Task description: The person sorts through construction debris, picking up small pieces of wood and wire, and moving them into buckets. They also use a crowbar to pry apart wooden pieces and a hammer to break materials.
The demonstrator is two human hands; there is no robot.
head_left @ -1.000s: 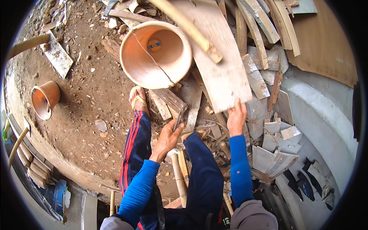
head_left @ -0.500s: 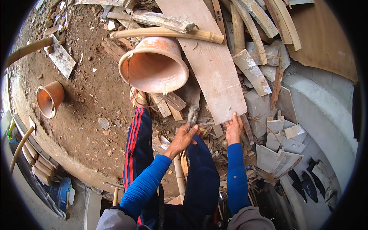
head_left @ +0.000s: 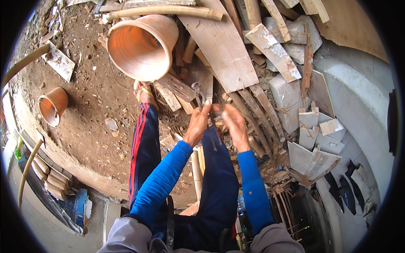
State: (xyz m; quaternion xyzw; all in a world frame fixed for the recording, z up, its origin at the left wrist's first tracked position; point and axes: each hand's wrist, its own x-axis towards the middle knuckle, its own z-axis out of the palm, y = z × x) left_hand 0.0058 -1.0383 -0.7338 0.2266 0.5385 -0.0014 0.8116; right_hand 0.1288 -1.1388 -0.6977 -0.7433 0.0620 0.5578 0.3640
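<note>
A dark pair of metal pincers (head_left: 198, 90) is in my left hand (head_left: 198, 125), its jaws pointing up and its long handles hanging below the fingers. My right hand (head_left: 234, 127) is close beside it on the right, smeared by motion. Whether its fingers touch the pincers I cannot tell. Just beyond my hands lies a wide flat board (head_left: 225, 50), its near end above my right hand. A large clay pot (head_left: 168, 31) lies tipped on its side at the upper left of my hands, mouth toward me.
A smaller clay pot (head_left: 61, 101) lies on the dirt at left. Pieces of scrap wood (head_left: 274, 52) and grey concrete blocks (head_left: 284, 99) are heaped to the right, beside a curved concrete ledge (head_left: 354, 92). A bamboo strip (head_left: 164, 12) crosses above the large pot.
My right hand has let go of the board's near end and moved left to beside the pincers. My left hand still holds the pincers. The whole view has shifted slightly.
</note>
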